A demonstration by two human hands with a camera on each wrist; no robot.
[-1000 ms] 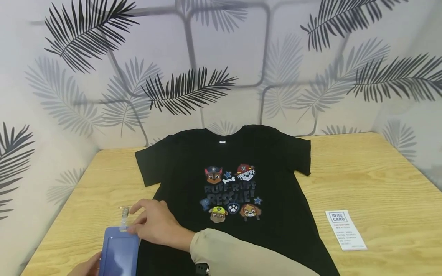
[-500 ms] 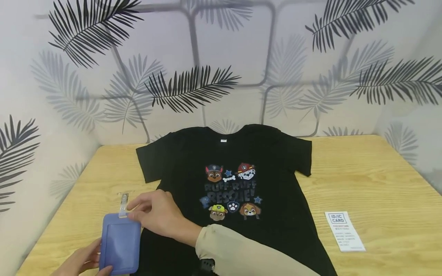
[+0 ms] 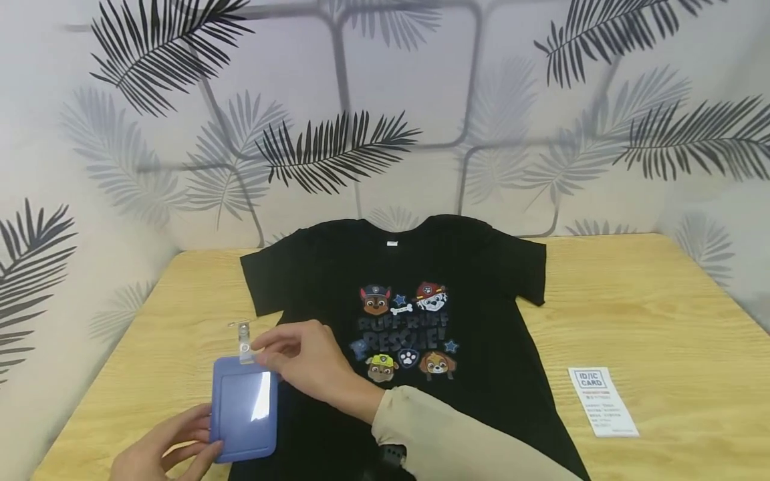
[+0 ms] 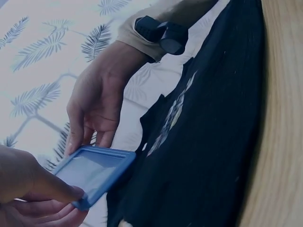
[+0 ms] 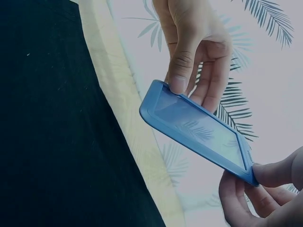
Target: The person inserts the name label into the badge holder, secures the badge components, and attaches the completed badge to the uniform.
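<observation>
At opposite corners, both hands (image 3: 168, 446) (image 3: 315, 364) pinch the blue holder (image 3: 240, 411).

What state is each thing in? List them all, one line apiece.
Holder, held up by both hands
Clip, sticking out from the holder's top
Left hand, pinching the holder's side
Right hand, pinching the holder's corner
Shirt, spread out, print up
Card, lying flat, lettering up
</observation>
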